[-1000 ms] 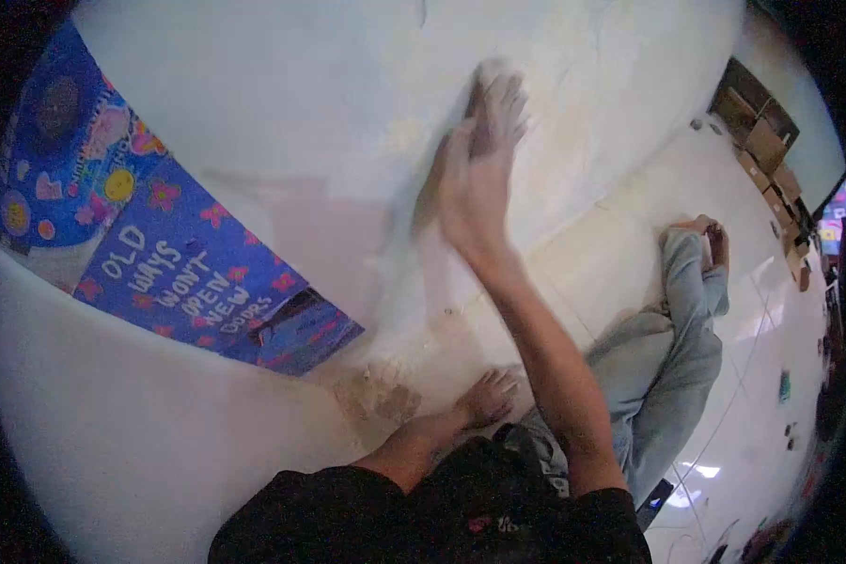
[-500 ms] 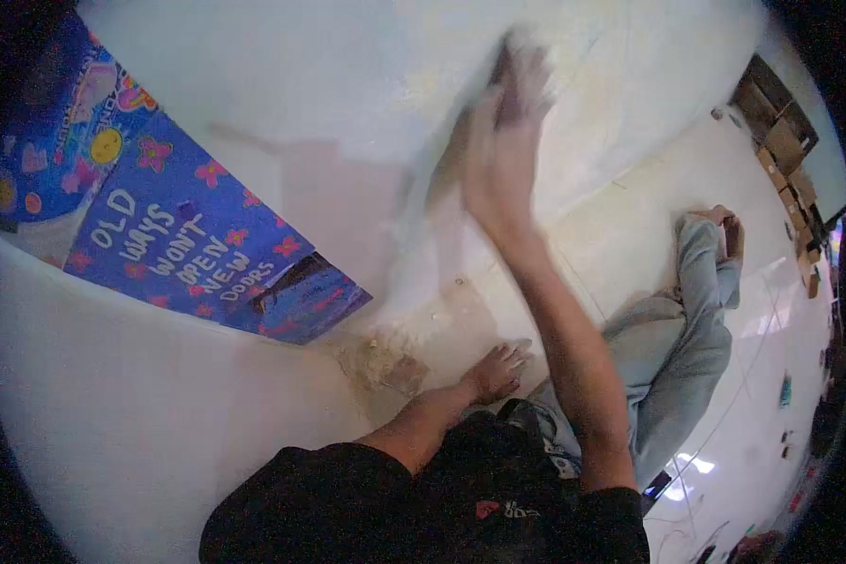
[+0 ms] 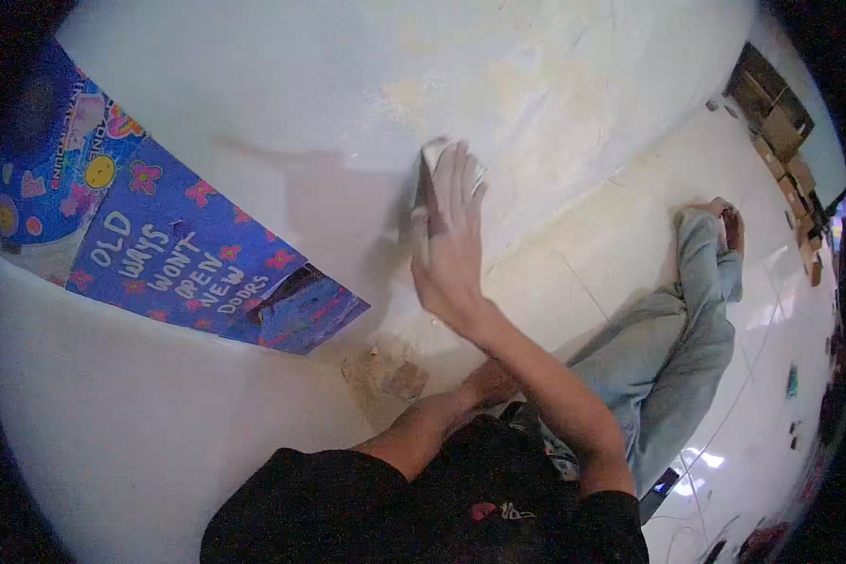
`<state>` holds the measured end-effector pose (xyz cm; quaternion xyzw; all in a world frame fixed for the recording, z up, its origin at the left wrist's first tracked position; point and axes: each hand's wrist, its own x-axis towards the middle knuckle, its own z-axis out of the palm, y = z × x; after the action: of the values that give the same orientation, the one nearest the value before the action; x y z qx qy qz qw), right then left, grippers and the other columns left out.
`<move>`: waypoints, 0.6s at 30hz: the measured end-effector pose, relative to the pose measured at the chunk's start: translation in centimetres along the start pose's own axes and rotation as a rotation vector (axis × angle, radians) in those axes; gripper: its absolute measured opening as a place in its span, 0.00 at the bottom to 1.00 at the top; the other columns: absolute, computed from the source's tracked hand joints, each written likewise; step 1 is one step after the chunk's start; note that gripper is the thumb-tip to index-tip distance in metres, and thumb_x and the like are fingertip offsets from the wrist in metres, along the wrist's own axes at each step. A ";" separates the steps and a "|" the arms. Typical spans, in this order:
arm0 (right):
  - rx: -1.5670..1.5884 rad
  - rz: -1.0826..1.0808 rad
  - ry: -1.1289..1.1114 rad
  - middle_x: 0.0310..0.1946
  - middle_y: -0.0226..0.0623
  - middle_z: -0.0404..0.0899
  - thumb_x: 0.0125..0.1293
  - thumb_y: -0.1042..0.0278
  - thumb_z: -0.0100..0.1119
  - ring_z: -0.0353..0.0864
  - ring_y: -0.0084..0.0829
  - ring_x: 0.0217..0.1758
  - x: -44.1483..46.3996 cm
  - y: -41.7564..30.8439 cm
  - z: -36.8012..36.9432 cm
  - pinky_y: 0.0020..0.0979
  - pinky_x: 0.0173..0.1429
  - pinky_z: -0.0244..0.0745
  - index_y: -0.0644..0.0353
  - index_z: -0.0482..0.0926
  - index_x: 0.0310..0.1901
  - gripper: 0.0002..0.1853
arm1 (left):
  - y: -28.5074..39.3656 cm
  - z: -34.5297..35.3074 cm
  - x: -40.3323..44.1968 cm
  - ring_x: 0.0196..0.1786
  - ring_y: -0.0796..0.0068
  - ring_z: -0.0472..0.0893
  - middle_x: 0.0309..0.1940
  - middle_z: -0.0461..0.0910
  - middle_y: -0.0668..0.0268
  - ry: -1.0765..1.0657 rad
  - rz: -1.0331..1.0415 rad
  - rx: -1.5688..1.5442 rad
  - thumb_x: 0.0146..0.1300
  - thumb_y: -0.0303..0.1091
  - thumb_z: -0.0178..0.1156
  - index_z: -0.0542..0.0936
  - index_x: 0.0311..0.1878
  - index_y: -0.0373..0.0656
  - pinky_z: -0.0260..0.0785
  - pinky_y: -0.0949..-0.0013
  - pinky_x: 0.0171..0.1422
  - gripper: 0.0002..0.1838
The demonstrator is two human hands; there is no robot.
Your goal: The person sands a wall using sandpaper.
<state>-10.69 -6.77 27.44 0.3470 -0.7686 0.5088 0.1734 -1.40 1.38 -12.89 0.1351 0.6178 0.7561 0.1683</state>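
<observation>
My right hand (image 3: 453,211) presses a folded sheet (image 3: 436,155), brownish with a pale side, flat against the white wall (image 3: 348,75). Its fingers lie over the sheet, and yellowish and whitish patches mark the wall around them. Lower down, my left hand (image 3: 492,381) rests low by the floor, beside my lap; its fingers are hidden behind my right forearm. Left of that hand lies a crumbly beige patch with a brownish flat piece (image 3: 405,382).
A blue poster (image 3: 174,258) with flowers and lettering hangs on the left. My outstretched legs in grey jeans (image 3: 686,348) lie across the tiled floor (image 3: 757,320). Cardboard boxes (image 3: 780,132) stand at upper right; a dark phone-like object (image 3: 665,482) is beside my thigh.
My right hand has moved down and left along the wall with the sheet. My left hand's fingers, spread and visible before, are now covered by the right forearm.
</observation>
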 end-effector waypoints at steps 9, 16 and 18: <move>0.027 -0.074 0.214 0.78 0.58 0.40 0.77 0.65 0.34 0.34 0.60 0.81 5.4 0.5 -2.4 0.53 0.80 0.26 0.65 0.51 0.75 0.29 | 3.0 0.6 -1.1 0.72 0.47 0.61 0.70 0.61 0.47 -0.002 0.075 1.090 0.67 0.44 0.50 0.68 0.67 0.36 0.49 0.47 0.77 0.29; -0.066 -0.074 0.094 0.77 0.60 0.39 0.74 0.66 0.41 0.36 0.60 0.80 4.4 0.0 -2.4 0.55 0.80 0.28 0.67 0.48 0.75 0.32 | 8.7 0.5 -2.3 0.72 0.46 0.60 0.68 0.64 0.46 0.022 0.104 0.925 0.67 0.41 0.50 0.68 0.66 0.35 0.48 0.47 0.77 0.28; -0.070 -0.102 0.158 0.77 0.60 0.39 0.75 0.66 0.40 0.36 0.60 0.80 6.8 0.0 -3.3 0.55 0.80 0.28 0.65 0.50 0.75 0.30 | 11.0 0.5 -2.1 0.72 0.46 0.59 0.68 0.64 0.46 -0.024 0.126 1.219 0.66 0.41 0.50 0.68 0.66 0.35 0.48 0.47 0.77 0.28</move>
<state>-15.77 -6.25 33.03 0.3381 -0.7511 0.4979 0.2714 -0.28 -1.02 -2.00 0.2519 0.9280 0.2734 0.0228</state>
